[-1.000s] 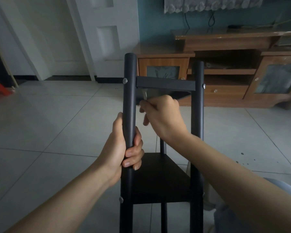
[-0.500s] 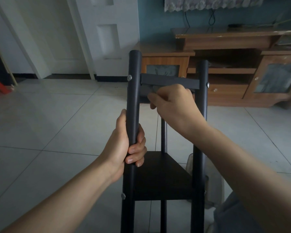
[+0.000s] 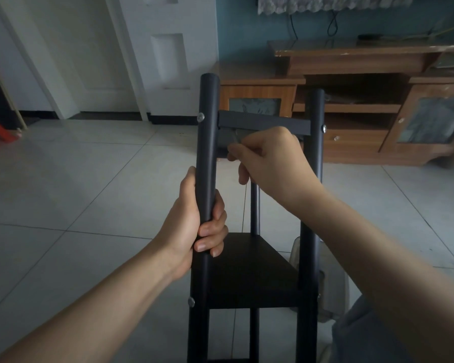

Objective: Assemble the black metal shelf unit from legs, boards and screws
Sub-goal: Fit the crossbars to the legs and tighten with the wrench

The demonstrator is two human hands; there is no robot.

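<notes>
Compared with the frame a second ago, the shelf unit (image 3: 257, 271) sits a little higher and further right in view, and the right hand (image 3: 273, 158) has risen with it to lie just under the top board (image 3: 264, 123). The left hand (image 3: 197, 218) is wrapped round the near left leg (image 3: 207, 158), fingers curled across its front, between the two visible screws (image 3: 200, 116). The right hand is curled, thumb and forefinger pinching a small grey tool (image 3: 237, 136), most of it hidden, beneath the board's left end. The legs run upright; the board lies crosswise between them, so the joint being worked lies above and just right of the left hand, touching distance from the right. The lower board (image 3: 247, 268) is already fixed. No brand, label or writing can be read on anything.
</notes>
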